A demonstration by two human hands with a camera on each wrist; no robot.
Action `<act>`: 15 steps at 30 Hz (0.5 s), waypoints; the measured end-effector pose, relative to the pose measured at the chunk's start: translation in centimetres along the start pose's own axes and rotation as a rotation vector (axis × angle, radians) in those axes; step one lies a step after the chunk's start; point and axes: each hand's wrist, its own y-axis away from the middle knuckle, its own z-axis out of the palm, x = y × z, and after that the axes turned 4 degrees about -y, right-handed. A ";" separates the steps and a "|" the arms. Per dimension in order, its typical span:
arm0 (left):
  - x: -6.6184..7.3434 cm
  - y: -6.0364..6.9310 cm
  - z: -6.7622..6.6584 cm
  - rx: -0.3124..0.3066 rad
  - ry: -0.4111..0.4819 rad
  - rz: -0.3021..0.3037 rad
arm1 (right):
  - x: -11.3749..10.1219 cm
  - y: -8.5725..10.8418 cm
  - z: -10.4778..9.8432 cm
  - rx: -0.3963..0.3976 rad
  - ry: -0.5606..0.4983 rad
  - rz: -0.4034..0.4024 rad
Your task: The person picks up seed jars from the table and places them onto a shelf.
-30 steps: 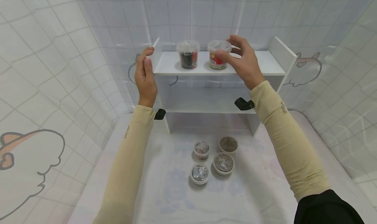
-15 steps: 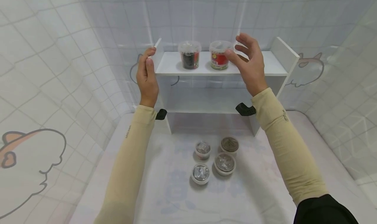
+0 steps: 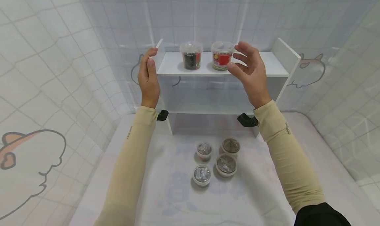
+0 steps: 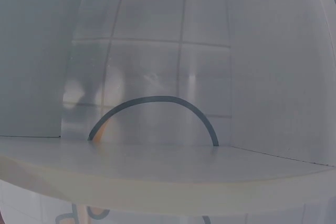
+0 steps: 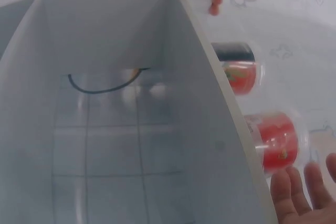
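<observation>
The cups [image 3: 221, 60] look glossy plastic, the shelf [image 3: 171, 63] smooth, the sleeves [image 3: 289, 160] matt cloth.

Creased tile-print sheets [image 3: 53, 74] enclose a cloth-covered surface [image 3: 172, 203] on three sides, making a small booth-like space.

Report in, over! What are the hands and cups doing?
Left hand at left side panel. Right hand beside red-labelled cup, not gripping. Black-labelled cup alongside, both upright on top shelf. No obstacle visible.

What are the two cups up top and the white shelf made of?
The black-label cup and red-label cup look like clear, shiny plastic: you can see through their tops. The white shelf looks like coated board, flat and smooth, but could be painted wood.
</observation>
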 end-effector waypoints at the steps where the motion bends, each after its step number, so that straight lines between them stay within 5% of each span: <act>1: 0.0 0.0 0.0 -0.001 0.004 -0.001 | 0.0 0.1 0.0 0.003 -0.008 -0.010; 15: -0.2 -0.1 -0.1 -0.005 0.040 0.006 | -0.4 2.6 0.4 -0.031 -0.068 -0.099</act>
